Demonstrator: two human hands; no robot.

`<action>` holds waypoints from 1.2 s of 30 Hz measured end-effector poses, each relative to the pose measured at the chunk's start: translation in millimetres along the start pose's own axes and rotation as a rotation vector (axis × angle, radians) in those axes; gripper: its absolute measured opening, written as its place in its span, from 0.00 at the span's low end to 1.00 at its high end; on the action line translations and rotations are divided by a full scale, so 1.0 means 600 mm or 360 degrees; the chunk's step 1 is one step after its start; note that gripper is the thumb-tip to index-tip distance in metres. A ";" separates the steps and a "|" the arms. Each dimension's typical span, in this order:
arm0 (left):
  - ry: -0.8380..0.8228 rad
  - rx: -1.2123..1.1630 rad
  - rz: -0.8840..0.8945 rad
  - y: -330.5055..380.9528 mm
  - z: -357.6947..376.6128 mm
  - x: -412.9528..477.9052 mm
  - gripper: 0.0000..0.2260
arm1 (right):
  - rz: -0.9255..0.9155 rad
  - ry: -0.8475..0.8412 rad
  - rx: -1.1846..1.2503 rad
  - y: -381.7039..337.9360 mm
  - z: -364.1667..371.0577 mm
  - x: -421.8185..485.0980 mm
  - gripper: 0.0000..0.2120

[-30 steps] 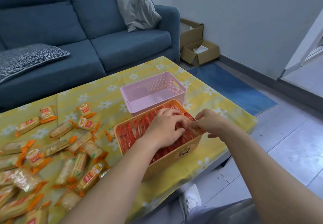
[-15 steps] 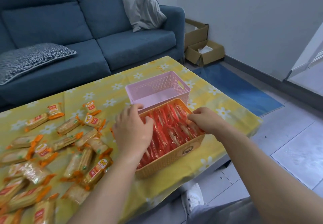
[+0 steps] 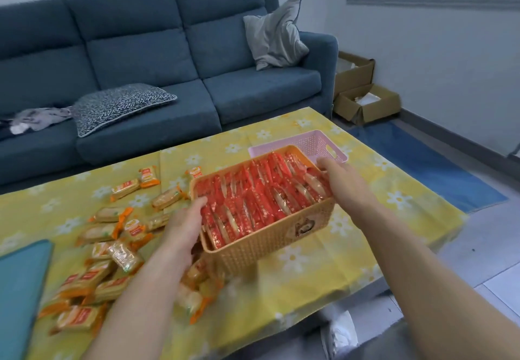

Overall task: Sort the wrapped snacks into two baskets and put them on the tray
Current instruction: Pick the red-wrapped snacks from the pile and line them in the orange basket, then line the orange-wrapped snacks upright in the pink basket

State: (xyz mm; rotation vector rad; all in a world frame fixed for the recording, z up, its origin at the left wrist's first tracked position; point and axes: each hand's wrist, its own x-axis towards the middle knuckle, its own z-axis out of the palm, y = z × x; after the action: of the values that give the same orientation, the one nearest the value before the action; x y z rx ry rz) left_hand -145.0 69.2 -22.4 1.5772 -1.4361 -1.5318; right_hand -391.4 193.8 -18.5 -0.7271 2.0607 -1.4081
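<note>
Orange basket (image 3: 270,244), full of red snacks (image 3: 261,199), over counter (image 3: 365,219) front edge. Left grip (image 3: 184,224) and right grip (image 3: 344,182) each clasp an end wall, balancing the load. Likely bound for teal tray (image 3: 22,289).

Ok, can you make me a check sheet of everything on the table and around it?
Surface: table under a yellow flowered cloth.
Job's things: orange basket full of red snacks; pink basket behind it; orange snacks loose on the left; teal flat thing at the left edge, maybe the tray.
Clutter: nothing seen.
Hands: left hand grips the orange basket's left end, right hand grips its right end.
Cables: nothing seen.
Surroundings: blue sofa with cushions, cardboard boxes, blue mat.
</note>
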 end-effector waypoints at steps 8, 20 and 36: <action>0.0458 -0.0268 -0.0062 0.026 -0.153 0.072 0.13 | -0.0283 -0.0223 -0.1025 -0.024 0.150 0.067 0.26; 0.0217 -0.0573 0.0036 0.139 0.012 0.311 0.10 | -0.0380 -0.0545 -0.1919 -0.001 0.181 0.099 0.19; -0.0259 0.0134 -0.0013 0.064 0.088 0.342 0.10 | -0.0418 -0.0552 -0.1681 -0.048 0.218 0.090 0.12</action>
State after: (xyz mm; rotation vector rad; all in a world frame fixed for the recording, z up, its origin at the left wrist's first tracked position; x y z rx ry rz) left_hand -246.5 -111.9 -79.3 1.5379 -1.6033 -1.6565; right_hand -335.6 62.1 -39.1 -1.5539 2.3718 -0.1328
